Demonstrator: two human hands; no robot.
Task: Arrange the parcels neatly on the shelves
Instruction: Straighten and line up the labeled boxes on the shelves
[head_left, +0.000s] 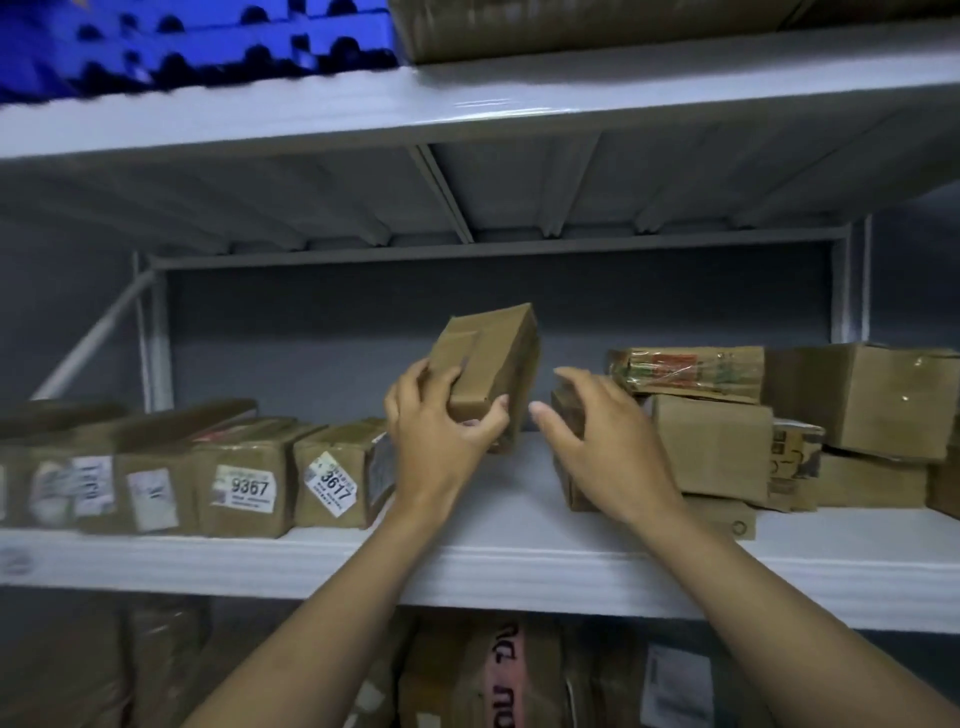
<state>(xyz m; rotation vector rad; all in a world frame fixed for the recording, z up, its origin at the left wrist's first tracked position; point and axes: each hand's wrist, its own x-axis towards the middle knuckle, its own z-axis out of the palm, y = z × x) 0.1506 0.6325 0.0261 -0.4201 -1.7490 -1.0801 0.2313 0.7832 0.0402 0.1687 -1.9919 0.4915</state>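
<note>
While tilted, parcel (491, 364) in left hand (441, 426).

Scene was dim overall, with a cool blue-grey cast. The tilted parcel (485, 374) at centre was reasonably sharp. Above it, a white glare streak ran along the upper shelf edge (498, 106); the underside beneath that streak sat in shade. Behind it, the back wall (337, 332) was dark grey. Left of it and lower, the labelled parcels (244, 483) smeared with motion blur, worse leftward. Up-left of it, the blue crate (197, 47) was blurred too. Below it, the bottom level (519, 675) was darkest. Shelf lines bowed away from it toward the frame edges
</note>
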